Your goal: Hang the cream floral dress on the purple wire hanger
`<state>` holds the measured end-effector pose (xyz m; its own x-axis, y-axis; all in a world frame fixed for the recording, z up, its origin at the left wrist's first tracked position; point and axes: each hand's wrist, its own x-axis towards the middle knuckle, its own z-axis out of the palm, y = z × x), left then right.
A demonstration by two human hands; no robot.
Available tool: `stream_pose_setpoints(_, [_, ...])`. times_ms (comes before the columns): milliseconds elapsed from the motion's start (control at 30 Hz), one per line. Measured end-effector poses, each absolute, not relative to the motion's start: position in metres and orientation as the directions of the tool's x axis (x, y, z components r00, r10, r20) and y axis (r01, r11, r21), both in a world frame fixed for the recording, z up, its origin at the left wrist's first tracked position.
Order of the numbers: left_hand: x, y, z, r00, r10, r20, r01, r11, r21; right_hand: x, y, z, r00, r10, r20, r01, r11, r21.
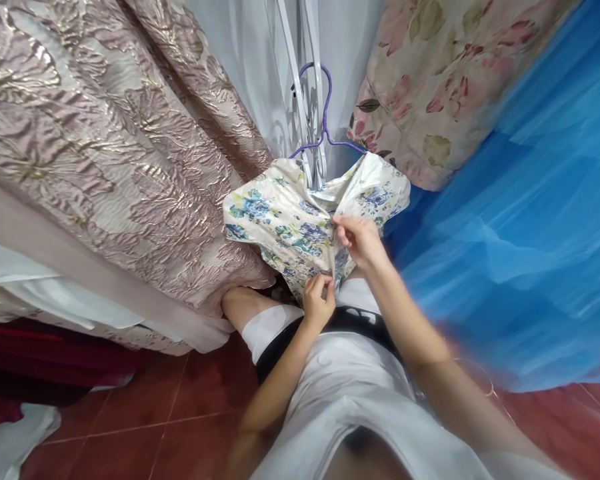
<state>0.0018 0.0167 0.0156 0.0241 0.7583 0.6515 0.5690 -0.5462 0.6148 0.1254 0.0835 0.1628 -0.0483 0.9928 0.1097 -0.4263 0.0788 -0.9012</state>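
A cream dress top with blue and green flowers hangs in front of me on a purple hanger. An opening runs down its middle from the neckline; whether a zip or buttons line it is too small to tell. My right hand pinches the cloth near the upper part of this opening. Lower down, close to my lap, my left hand is closed on the edge of the same garment. The lower part of the garment is hidden behind my hands and legs.
White straps hang down beside the hanger hook. Pink and gold brocade cloth hangs at left, flowered cloth at upper right, and blue tulle at right. Below is a red tiled floor.
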Motion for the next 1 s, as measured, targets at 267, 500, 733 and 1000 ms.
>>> stream_pose_setpoints(267, [0.001,0.008,0.006,0.168,0.757,0.631,0.583,-0.593,0.556,0.117,0.138,0.23,0.004,0.986,0.164,-0.481,0.146,-0.864])
stream_pose_setpoints(500, [-0.024,0.038,0.062,0.023,0.681,0.732,0.445,-0.663,0.602,0.122,0.121,0.219,-0.044,0.973,0.229,-0.371,0.196,-0.908])
stream_pose_setpoints(733, [-0.042,0.123,0.231,0.261,0.504,0.823,0.424,-0.826,0.371,0.127,0.124,0.224,-0.065,0.959,0.277,-0.298,0.246,-0.922])
stream_pose_setpoints(1000, [-0.051,0.157,0.249,0.367,0.524,0.769,0.57,-0.78,0.259,0.112,0.131,0.214,-0.06,0.928,0.367,-0.264,0.34,-0.903])
